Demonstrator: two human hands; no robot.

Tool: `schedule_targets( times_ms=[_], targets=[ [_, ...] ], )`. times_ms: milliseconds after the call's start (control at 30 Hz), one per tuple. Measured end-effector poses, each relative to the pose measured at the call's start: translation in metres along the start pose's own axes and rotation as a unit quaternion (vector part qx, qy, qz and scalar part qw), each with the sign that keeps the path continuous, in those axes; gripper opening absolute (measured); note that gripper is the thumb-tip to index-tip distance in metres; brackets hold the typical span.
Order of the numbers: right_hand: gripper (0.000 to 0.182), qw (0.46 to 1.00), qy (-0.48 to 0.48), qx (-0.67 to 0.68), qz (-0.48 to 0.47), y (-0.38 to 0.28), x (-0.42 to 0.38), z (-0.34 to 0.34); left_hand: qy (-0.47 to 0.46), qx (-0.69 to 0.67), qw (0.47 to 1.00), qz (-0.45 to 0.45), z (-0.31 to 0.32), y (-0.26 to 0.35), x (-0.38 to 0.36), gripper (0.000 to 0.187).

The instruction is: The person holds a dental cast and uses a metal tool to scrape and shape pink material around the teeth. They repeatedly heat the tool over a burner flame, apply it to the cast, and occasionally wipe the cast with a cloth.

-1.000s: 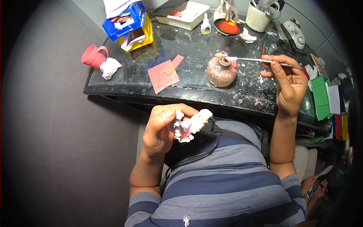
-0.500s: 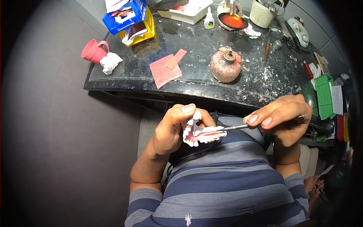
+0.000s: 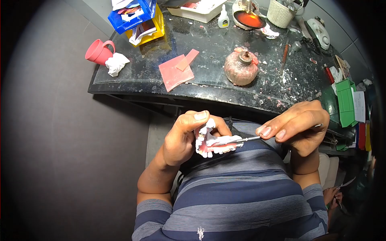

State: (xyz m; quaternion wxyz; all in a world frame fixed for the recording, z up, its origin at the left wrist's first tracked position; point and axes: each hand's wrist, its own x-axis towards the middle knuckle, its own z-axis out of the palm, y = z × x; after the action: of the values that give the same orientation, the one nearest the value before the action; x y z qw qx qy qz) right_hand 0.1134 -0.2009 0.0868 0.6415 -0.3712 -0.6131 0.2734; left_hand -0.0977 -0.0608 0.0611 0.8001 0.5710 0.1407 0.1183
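Note:
My left hand [image 3: 177, 138] is closed round one end of a white plaster dental model [image 3: 217, 141] with pink wax and a row of teeth along its edge. The thumb presses on top, and some fingers are hidden behind the plaster. Between thumb and fingers of my right hand [image 3: 302, 127] is a slim metal wax carver [image 3: 251, 139], held almost level. Its tip lies along the inner side of the model by the pink wax; whether it touches there is hard to tell.
On the dark bench [image 3: 136, 76] lie pink wax sheets [image 3: 175, 76], with a spirit burner [image 3: 241, 70] to their right. A pink mug [image 3: 96, 52] and crumpled tissue [image 3: 116, 64] are at the left edge. Behind stand stacked bins [image 3: 155, 28] and a glue bottle [image 3: 223, 18].
My right hand has shifted slightly left, and the carver's tip sits farther in along the model. My left hand keeps its hold. The bench appears slightly shifted in view.

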Motion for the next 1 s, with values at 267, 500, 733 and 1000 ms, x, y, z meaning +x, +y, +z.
schedule_targets(
  times_ms=[267,500,733,1000],
  targets=[
    [0.011,1.000,0.014,-0.012,0.002,-0.001,0.000,0.001,-0.004,0.014,1.000,0.005,0.001,0.003,0.000,0.073],
    [0.012,1.000,0.006,-0.007,0.004,-0.003,-0.002,0.002,0.005,0.032,0.999,0.010,0.001,0.002,-0.002,0.071],
    [0.011,1.000,-0.018,-0.024,-0.004,-0.008,-0.003,0.001,-0.036,-0.040,0.998,0.033,-0.001,-0.007,-0.003,0.060],
    [0.013,0.998,-0.017,-0.058,-0.036,-0.008,-0.005,0.002,-0.061,-0.051,0.997,0.025,-0.004,-0.009,-0.002,0.057]
  ],
)
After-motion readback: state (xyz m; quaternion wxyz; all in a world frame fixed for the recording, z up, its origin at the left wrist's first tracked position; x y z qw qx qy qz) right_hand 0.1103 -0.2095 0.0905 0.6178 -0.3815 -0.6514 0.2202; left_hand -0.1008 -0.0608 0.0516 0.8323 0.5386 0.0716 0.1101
